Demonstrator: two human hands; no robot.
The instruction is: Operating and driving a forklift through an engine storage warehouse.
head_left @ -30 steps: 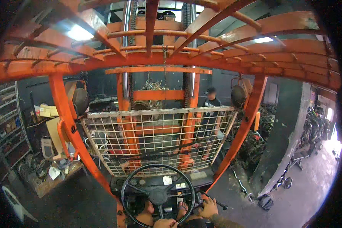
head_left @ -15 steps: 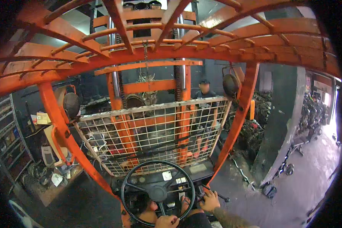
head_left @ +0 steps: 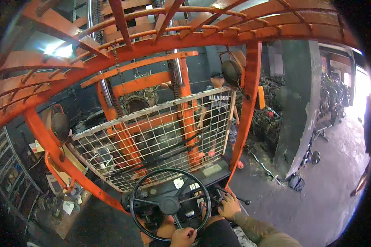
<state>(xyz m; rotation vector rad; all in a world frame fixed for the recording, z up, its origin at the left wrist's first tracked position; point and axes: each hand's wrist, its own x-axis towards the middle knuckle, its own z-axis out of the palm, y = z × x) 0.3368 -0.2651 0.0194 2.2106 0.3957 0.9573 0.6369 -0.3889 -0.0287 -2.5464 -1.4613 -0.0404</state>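
My left hand (head_left: 183, 237) is closed on the lower rim of the black steering wheel (head_left: 169, 204). To the right of the wheel, my right hand (head_left: 228, 206) rests with bent fingers over a control lever (head_left: 223, 192) beside the dash. Another lever with a black knob (head_left: 247, 202) sticks out past that hand. Below the wheel my bare foot (head_left: 203, 209) is near the pedals. The dash (head_left: 212, 169) carries round gauges and small pale labels.
A wire mesh guard (head_left: 152, 112) stands ahead, before the orange mast (head_left: 189, 123). Behind it a person (head_left: 218, 107) stands near a greasy metal part (head_left: 137, 103). Orange bars form the overhead cage. A dark pillar (head_left: 297, 103) and piled parts (head_left: 268, 103) are right; shelving (head_left: 8, 173) is left.
My view has tilted and shifted, so the cage and mast now slant. Both hands keep their places on the wheel and lever. Part of another person now shows at the right rim.
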